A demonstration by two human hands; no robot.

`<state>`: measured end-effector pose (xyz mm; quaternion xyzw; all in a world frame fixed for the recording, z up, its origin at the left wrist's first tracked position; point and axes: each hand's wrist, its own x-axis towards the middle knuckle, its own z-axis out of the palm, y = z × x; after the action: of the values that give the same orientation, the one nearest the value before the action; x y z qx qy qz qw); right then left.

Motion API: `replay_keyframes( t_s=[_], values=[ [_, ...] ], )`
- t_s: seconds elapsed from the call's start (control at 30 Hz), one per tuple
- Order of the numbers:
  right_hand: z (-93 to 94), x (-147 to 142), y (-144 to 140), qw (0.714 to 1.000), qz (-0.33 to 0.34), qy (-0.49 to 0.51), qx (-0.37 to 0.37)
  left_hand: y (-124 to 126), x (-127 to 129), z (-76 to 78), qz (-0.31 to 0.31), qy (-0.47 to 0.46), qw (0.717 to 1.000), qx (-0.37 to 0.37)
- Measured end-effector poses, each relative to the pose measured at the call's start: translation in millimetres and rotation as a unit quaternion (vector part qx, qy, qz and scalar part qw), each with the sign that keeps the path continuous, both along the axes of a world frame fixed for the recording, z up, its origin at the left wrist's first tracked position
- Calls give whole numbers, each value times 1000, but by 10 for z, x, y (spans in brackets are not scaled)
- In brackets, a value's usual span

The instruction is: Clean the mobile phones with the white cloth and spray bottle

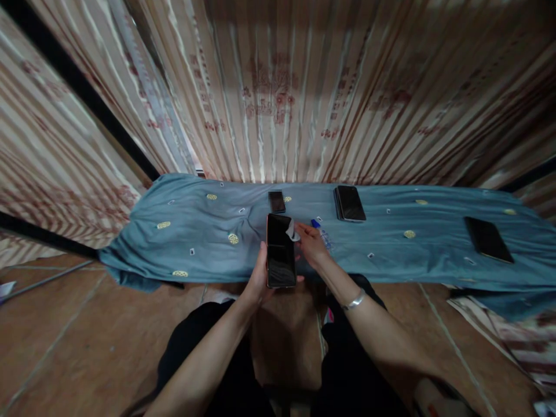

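My left hand holds a black phone from below, screen up, above the near edge of a blue cloth. Pinched in my right hand is a small white wipe that touches the phone's upper right corner. A silver bracelet sits on my right wrist. Just beyond my right hand lies a small clear bottle with a blue cap on the cloth.
On the cloth lie a small dark phone, a larger dark phone and another dark phone far right. Striped curtains hang behind. Brown tiled floor lies below; my dark-trousered knees are under my arms.
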<state>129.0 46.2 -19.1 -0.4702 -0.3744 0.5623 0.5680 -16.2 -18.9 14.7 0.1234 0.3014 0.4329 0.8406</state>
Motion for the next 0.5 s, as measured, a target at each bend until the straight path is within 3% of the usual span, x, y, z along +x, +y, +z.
replay_keyframes(
  t_s=[0.2,0.5],
  values=[
    [4,-113,-87,998,38,-59,6,97,-48,71,38,22,999,7],
    [-32,-117,-94,976,37,-194,88,189,-66,85,108,91,990,-6]
  ],
)
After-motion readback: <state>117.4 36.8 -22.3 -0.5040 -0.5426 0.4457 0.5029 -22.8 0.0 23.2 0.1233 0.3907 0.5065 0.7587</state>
